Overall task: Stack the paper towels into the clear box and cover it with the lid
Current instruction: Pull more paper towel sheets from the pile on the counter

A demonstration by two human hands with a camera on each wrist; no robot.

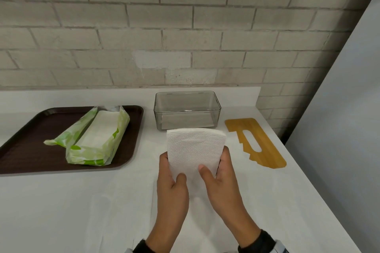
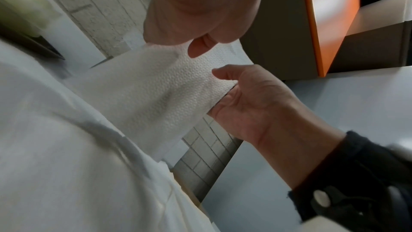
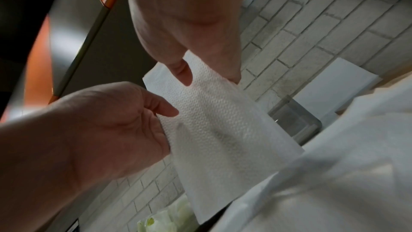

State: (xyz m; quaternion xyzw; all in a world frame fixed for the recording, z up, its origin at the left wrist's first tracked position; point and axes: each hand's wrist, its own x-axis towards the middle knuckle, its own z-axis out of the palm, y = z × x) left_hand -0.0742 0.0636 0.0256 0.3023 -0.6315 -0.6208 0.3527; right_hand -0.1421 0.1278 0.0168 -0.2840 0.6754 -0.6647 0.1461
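Both hands hold a stack of white embossed paper towels point(image 1: 195, 148) upright above the counter, just in front of the clear box point(image 1: 187, 109). My left hand point(image 1: 171, 168) grips the stack's lower left edge, thumb on the front. My right hand point(image 1: 221, 168) grips the lower right edge the same way. The wrist views show the paper towels point(image 2: 156, 91) point(image 3: 218, 126) pinched between thumbs and fingers. The box stands open against the brick wall. The wooden lid point(image 1: 255, 141), with a slot and a notched edge, lies flat to the box's right.
A dark brown tray point(image 1: 133, 113) at the left carries an opened green-and-white packet point(image 1: 96, 139) holding more paper towels. The white counter point(image 1: 82, 201) ends at the right beside a grey panel point(image 1: 339, 109). A brick wall runs behind.
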